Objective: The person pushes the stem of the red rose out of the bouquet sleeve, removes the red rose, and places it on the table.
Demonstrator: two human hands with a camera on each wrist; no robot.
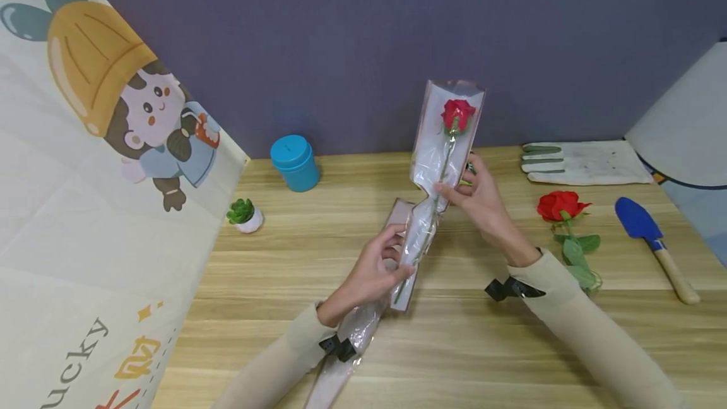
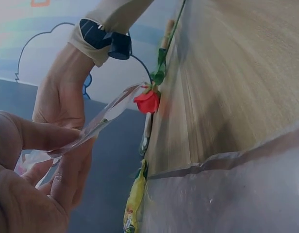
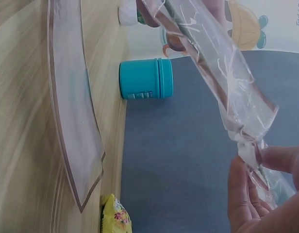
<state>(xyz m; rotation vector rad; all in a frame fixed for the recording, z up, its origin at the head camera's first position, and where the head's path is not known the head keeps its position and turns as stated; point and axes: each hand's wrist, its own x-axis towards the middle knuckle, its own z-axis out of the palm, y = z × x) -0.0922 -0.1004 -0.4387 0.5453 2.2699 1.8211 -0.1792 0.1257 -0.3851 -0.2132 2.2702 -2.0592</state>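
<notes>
A single red rose lies inside a clear-and-white wrapping sleeve with pinkish edges, raised above the table and tilted. My right hand pinches the sleeve near its middle, where the wrap is gathered and creased, as the right wrist view also shows. Lower down, my left hand holds the bottom part between thumb and fingers, the green stem showing through the film. Beneath the left hand, another flat wrapping sleeve lies on the wooden table, partly hidden by that hand and forearm in the head view.
Right of the hands are a loose red rose, a blue trowel and a work glove. A blue lidded canister and a potted succulent stand at the left. A yellow packet lies behind the right hand, near the dark wall.
</notes>
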